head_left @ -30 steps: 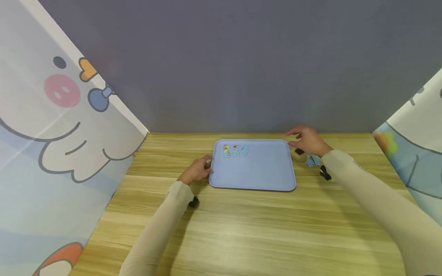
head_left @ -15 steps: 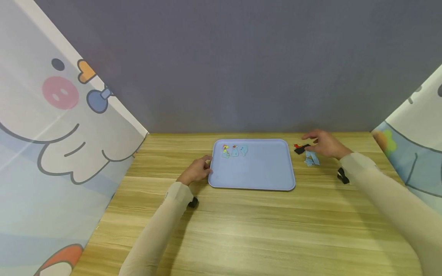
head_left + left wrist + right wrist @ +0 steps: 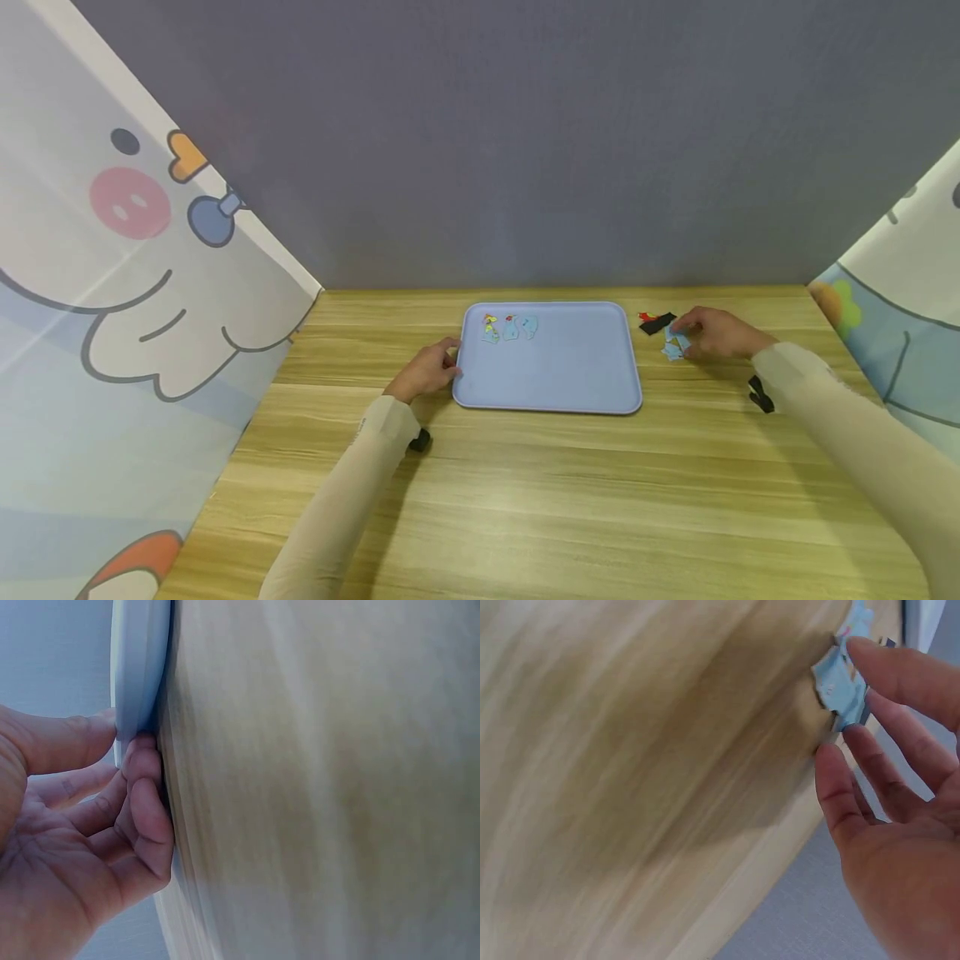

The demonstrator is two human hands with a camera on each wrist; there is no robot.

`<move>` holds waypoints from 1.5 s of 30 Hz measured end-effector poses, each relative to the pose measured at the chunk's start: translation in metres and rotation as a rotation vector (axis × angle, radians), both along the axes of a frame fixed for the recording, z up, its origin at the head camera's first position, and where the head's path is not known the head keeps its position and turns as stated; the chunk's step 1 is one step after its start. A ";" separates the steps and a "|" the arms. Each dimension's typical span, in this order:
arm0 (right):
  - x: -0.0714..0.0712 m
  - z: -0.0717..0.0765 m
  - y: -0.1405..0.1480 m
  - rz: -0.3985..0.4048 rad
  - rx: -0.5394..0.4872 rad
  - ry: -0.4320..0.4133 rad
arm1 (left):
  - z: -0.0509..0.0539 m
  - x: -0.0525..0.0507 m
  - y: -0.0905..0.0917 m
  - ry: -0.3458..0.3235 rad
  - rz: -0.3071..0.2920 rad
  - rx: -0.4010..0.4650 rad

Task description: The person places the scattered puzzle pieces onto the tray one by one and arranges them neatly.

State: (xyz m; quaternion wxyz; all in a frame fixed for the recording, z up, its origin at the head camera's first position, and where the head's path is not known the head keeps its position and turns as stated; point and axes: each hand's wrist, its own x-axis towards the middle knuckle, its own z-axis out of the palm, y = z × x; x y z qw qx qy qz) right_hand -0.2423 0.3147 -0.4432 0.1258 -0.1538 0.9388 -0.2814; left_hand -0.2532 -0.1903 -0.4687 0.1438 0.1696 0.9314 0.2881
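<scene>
A pale blue tray [image 3: 555, 367] lies on the table. My left hand [image 3: 425, 371] holds its left rim, the thumb on top and curled fingers against the underside in the left wrist view. On the tray's upper left are flat light-blue picture pieces [image 3: 511, 327], some with red or yellow print. To the right of the tray my right hand [image 3: 718, 335] reaches a small pile of light-blue pieces [image 3: 672, 352]. In the right wrist view, its thumb and spread fingers stand around the pieces [image 3: 836, 681], touching them, partly hiding them. No piece is lifted.
A black piece [image 3: 657, 324] and a red-and-yellow piece [image 3: 646, 317] lie just beyond the pile. A grey panel [image 3: 525, 150] rises behind the wood-grain table [image 3: 540, 508]. Cartoon-printed walls [image 3: 195, 350] stand at both sides.
My right hand has moved right and down from the tray's upper right corner to the light-blue pile, uncovering the black and red-yellow pieces. The left hand stays at the tray's rim.
</scene>
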 end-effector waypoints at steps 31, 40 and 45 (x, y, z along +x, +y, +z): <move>0.000 -0.014 -0.002 -0.070 0.034 0.045 | -0.002 -0.002 0.000 -0.013 0.013 -0.013; -0.002 -0.014 -0.002 -0.077 0.044 0.011 | -0.001 -0.001 0.000 -0.030 0.021 -0.013; -0.001 -0.008 -0.001 -0.098 0.024 0.026 | 0.000 -0.001 0.000 -0.041 0.023 -0.015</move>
